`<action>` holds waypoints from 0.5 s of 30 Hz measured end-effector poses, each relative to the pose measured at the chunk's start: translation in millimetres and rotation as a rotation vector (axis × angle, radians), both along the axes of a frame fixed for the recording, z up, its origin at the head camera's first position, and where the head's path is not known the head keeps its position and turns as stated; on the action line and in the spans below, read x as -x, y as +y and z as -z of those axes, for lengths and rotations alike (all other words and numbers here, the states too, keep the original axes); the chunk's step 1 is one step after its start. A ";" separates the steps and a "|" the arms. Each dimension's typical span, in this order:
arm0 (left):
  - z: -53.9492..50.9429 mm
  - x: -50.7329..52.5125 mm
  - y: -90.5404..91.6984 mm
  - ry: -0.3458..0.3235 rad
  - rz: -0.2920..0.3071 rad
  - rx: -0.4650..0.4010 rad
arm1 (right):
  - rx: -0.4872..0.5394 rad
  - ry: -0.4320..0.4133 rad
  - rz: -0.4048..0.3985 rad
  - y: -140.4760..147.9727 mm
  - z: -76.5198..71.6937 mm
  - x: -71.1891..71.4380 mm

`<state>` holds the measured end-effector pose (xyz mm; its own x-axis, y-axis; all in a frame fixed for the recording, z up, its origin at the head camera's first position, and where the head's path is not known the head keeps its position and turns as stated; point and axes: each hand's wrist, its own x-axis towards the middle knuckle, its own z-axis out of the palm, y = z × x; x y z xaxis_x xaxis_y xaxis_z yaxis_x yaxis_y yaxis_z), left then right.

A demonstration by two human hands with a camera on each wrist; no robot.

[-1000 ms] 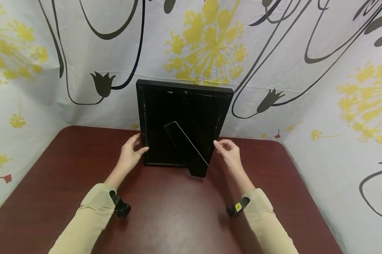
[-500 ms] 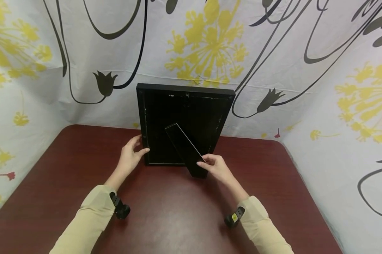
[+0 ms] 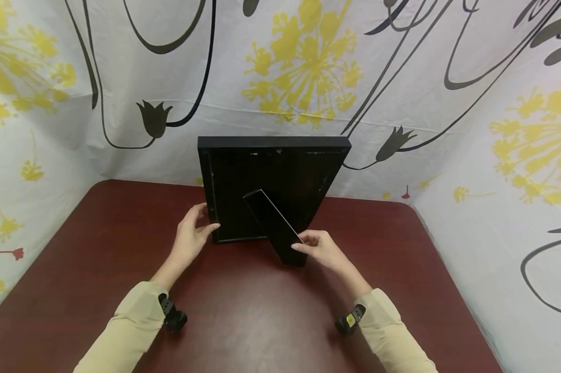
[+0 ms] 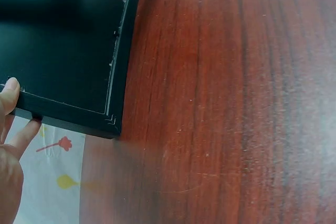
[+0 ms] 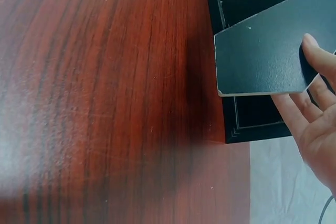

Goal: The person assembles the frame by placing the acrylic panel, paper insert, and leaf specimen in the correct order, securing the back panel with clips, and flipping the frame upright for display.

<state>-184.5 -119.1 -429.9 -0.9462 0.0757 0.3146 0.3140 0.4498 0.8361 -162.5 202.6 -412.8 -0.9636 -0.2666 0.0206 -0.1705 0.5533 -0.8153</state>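
A black picture frame (image 3: 289, 168) stands on its lower edge near the back of the table, its back towards me and its top leaning my way. From that back, a black easel stand (image 3: 273, 223) slants down to the right. My left hand (image 3: 188, 241) grips the frame's left edge, thumb on the back; the left wrist view shows the thumb and fingers around the rim (image 4: 63, 111). With my right hand (image 3: 325, 252) I pinch the stand near its lower end. In the right wrist view, the thumb lies on the stand's face (image 5: 262, 61) and the fingers behind it. The frame's front is hidden.
The dark red wooden table (image 3: 257, 321) has a rounded far edge close behind the picture frame. White cloth with yellow and grey flower prints (image 3: 308, 67) hangs behind and along both sides. Each wrist carries a small black camera (image 3: 175, 318).
My right hand has moved from the frame's right edge inward to the stand and taken hold of it. The frame's top has tipped towards me. My left hand keeps its grip.
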 end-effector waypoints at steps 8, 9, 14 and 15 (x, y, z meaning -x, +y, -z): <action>3.3 -3.3 3.7 0.101 -0.010 0.012 | 0.002 -0.048 -0.049 5.2 9.9 -1.8; 4.2 -3.5 4.0 0.111 -0.006 0.014 | -0.004 -0.056 -0.050 5.4 11.1 -2.7; 5.2 -4.5 3.2 0.113 0.009 0.032 | -0.013 -0.067 -0.069 4.8 10.7 -8.2; 4.6 -4.3 2.7 0.110 0.011 0.031 | -0.007 -0.071 -0.071 3.6 7.5 -9.8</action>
